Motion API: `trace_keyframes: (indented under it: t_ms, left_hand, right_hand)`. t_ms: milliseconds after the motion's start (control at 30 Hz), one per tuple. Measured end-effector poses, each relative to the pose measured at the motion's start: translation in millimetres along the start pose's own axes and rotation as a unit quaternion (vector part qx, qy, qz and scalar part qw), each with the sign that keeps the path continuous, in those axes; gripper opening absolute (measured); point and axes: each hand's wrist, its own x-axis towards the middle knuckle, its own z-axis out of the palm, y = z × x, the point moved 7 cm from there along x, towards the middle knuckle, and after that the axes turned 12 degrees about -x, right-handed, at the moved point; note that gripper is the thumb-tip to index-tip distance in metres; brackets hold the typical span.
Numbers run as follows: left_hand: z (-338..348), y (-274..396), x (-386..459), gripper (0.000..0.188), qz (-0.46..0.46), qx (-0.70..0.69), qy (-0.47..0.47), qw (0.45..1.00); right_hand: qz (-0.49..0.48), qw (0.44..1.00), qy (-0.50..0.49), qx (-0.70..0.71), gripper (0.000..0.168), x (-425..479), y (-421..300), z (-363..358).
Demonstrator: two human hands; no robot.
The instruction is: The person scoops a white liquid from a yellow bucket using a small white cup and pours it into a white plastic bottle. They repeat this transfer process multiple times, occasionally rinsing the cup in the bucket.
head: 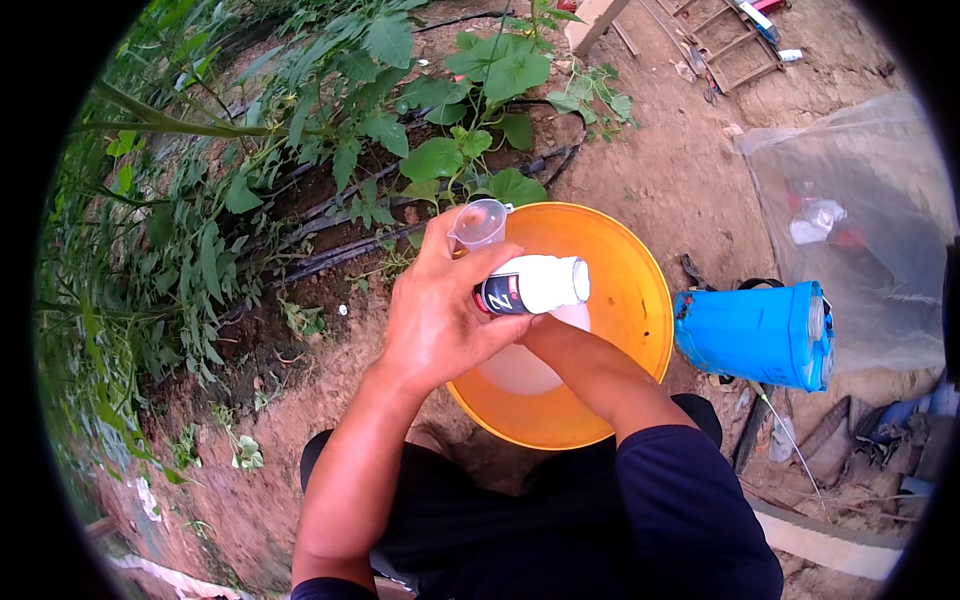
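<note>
My left hand grips a white plastic bottle between thumb and finger. The bottle lies tipped on its side, its uncapped mouth facing right, and its dark label bears writing. Other fingers of this hand hold a small clear plastic measuring cup above the bottle. Beneath both hands stands a round yellow plastic tub with cloudy, whitish liquid at its bottom. My right forearm reaches across the tub's near side. Behind the bottle and left hand, the right hand is mostly hidden, so its grip cannot be seen.
A blue plastic tank, apparently a knapsack sprayer, lies right of the tub, with a thin lance near it. Leafy plants and black drip hoses fill the left. Clear plastic sheeting and a wooden ladder-like frame lie at right.
</note>
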Motion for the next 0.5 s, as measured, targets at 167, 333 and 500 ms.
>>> trace_keyframes:
  t_ms: [167,333,500]
  left_hand:
    - [13.4,-9.1,6.7,0.058,-0.005,-0.011,-0.039,0.999]
    - [9.8,-14.4,7.3,0.062,0.066,-0.039,-0.016,0.997]
    - [9.4,-13.4,3.9,0.062,0.093,-0.063,-0.023,0.993]
  right_hand:
    - [0.001,0.993,0.013,0.115,0.015,-45.4,49.6,-54.2]
    - [0.06,0.941,0.091,0.32,0.016,-167.6,103.4,-138.1]
    - [-0.018,0.848,0.4,0.347,0.02,-283.5,93.5,-180.7]
